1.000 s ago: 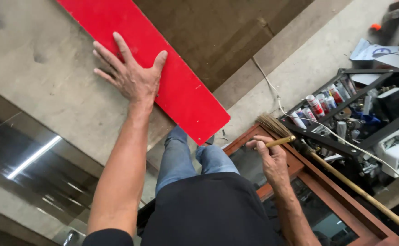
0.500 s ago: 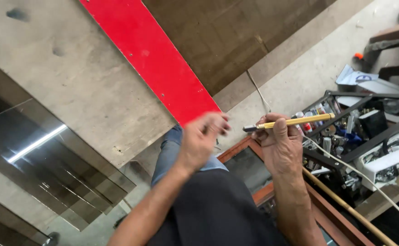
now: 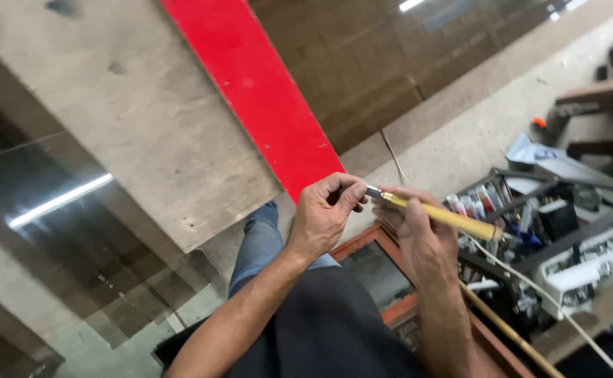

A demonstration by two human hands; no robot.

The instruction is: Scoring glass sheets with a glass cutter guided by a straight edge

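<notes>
My right hand [image 3: 422,238] grips a small cutting tool [image 3: 446,218] with a yellow wooden handle and a metal tip, held level in front of my body. My left hand [image 3: 324,213] has its fingertips pinched on the tool's metal tip. Just above both hands lies a long red straightedge [image 3: 257,91], resting diagonally on a grey board [image 3: 110,105] beside a dark tinted sheet [image 3: 362,63]. Neither hand touches the red straightedge.
A glass sheet [image 3: 75,210] with a light reflection juts out under the board at left. At right stands a crate [image 3: 531,210] of cans and tools, with a wood-framed glass panel [image 3: 383,266] and a long stick [image 3: 503,325] below my hands. White cord crosses the floor.
My left hand has come off the red straightedge and moved down to the tool's tip. My right hand has raised the tool from beside the frame to chest height.
</notes>
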